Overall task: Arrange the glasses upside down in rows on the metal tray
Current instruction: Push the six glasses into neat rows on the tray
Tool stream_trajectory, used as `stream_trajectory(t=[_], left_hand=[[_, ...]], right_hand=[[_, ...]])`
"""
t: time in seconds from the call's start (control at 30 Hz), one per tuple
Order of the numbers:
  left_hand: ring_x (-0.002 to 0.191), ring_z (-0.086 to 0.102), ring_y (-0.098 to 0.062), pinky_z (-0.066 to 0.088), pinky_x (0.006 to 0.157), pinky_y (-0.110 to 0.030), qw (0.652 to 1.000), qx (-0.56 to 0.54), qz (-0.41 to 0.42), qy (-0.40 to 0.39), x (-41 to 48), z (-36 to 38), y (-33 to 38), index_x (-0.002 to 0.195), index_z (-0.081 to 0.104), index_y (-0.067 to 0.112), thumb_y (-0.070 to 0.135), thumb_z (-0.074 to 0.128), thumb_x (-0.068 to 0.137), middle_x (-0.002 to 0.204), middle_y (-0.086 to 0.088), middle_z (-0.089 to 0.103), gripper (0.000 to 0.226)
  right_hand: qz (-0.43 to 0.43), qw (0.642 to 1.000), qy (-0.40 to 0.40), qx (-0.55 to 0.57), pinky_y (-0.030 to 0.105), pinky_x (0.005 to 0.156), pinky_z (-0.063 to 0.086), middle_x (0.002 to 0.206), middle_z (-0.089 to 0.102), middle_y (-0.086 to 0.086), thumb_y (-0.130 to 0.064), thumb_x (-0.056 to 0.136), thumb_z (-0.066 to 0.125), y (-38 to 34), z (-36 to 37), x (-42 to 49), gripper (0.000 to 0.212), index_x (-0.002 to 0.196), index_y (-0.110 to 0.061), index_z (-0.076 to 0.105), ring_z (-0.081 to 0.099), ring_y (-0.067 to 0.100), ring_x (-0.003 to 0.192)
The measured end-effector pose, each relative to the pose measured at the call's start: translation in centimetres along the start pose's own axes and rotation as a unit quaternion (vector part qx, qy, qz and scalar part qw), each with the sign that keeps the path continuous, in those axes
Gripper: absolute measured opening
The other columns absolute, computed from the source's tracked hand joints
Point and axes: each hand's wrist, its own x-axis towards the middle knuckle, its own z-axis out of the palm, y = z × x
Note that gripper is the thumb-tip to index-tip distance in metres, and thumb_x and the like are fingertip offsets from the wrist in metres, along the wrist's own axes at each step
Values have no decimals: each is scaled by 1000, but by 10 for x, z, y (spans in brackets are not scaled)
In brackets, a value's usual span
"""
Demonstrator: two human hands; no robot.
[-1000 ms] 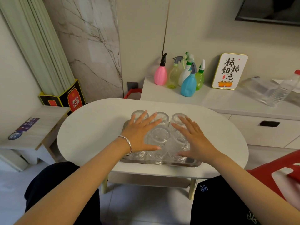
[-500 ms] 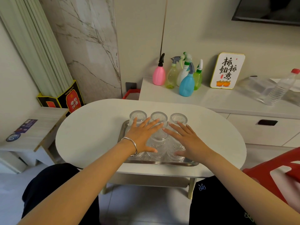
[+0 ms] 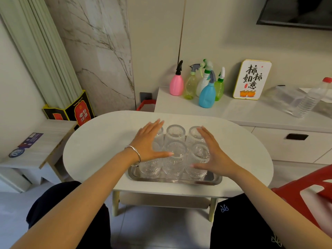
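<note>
Several clear ribbed glasses (image 3: 175, 135) stand upside down in two rows on a metal tray (image 3: 175, 180) near the front of the white oval table (image 3: 100, 141). My left hand (image 3: 150, 141), fingers spread and flat, lies against the left side of the group, covering part of the left glasses. My right hand (image 3: 213, 155) is flat against the right side, next to the front right glass (image 3: 198, 159). Neither hand grips a glass. The middle front glass (image 3: 175, 157) shows between the hands.
A white sideboard (image 3: 251, 114) behind the table holds several coloured spray bottles (image 3: 207, 92), a small sign (image 3: 251, 79) and a plastic water bottle (image 3: 310, 99). A low wooden stand (image 3: 36, 146) is at the left, a red chair (image 3: 305, 193) at the right.
Both hands have moved apart from on top of the glasses to the left and right flanks of the group. The glasses stay in their rows.
</note>
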Motion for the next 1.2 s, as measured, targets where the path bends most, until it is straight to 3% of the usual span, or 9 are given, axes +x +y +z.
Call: stream_trajectory(t=[0.1, 0.2, 0.3, 0.37, 0.5, 0.73, 0.9, 1.2], left_hand=[[144, 2, -21, 20, 112, -44, 983, -147, -106, -5, 0, -4, -12, 143, -2, 37, 78, 57, 55, 157, 6, -4, 114], [142, 17, -28, 30, 107, -43, 923, -307, -231, 3, 5, 5, -18, 144, -1, 33, 62, 46, 78, 158, -1, 5, 86], [139, 25, -31, 27, 110, -48, 883, -376, -279, 12, 10, 15, -20, 145, 5, 31, 53, 45, 85, 155, -5, 16, 75], [135, 29, -30, 31, 109, -47, 866, -411, -284, 27, 13, 16, -21, 144, 11, 29, 44, 47, 89, 152, -6, 23, 68], [127, 39, -29, 36, 106, -45, 857, -431, -279, 41, 15, 17, -22, 141, 21, 27, 33, 46, 92, 145, -9, 35, 55], [125, 42, -28, 36, 106, -49, 856, -429, -285, 30, 15, 17, -26, 139, 22, 30, 35, 49, 90, 142, -7, 38, 56], [124, 43, -28, 38, 105, -49, 856, -428, -289, 20, 15, 14, -23, 139, 20, 29, 35, 49, 90, 141, -8, 38, 57], [118, 43, -24, 39, 103, -45, 857, -430, -284, 22, 15, 12, -20, 140, 19, 27, 33, 49, 90, 142, -9, 36, 58]], right_hand=[[110, 979, 18, 173, 30, 111, 21, 158, 2, -15, -55, 60, 75, 0, -1, 1, 115, 147, -40, 1, 12, 8, 142], [190, 937, 52, 290, 29, 104, 24, 159, 10, -8, -60, 70, 62, 0, 2, 9, 101, 148, -39, 1, 19, 9, 139], [238, 897, 72, 365, 35, 110, 22, 160, 12, -1, -49, 85, 57, 3, 5, 21, 87, 150, -30, 4, 20, 17, 144], [248, 887, 72, 382, 40, 113, 25, 157, 23, 1, -43, 88, 58, 6, 7, 27, 80, 150, -25, 11, 30, 21, 140], [262, 876, 89, 394, 44, 106, 39, 138, 49, 4, -35, 90, 57, 9, 11, 33, 61, 142, -21, 30, 51, 22, 121], [272, 872, 102, 393, 42, 102, 42, 133, 52, 3, -31, 92, 54, 14, 13, 37, 55, 141, -21, 31, 54, 23, 118], [275, 871, 105, 394, 31, 81, 45, 128, 54, 0, -31, 92, 54, 10, 14, 36, 54, 140, -22, 31, 56, 16, 106], [272, 870, 117, 393, 35, 85, 43, 128, 54, -1, -33, 91, 56, 10, 15, 35, 54, 139, -23, 32, 57, 13, 102]])
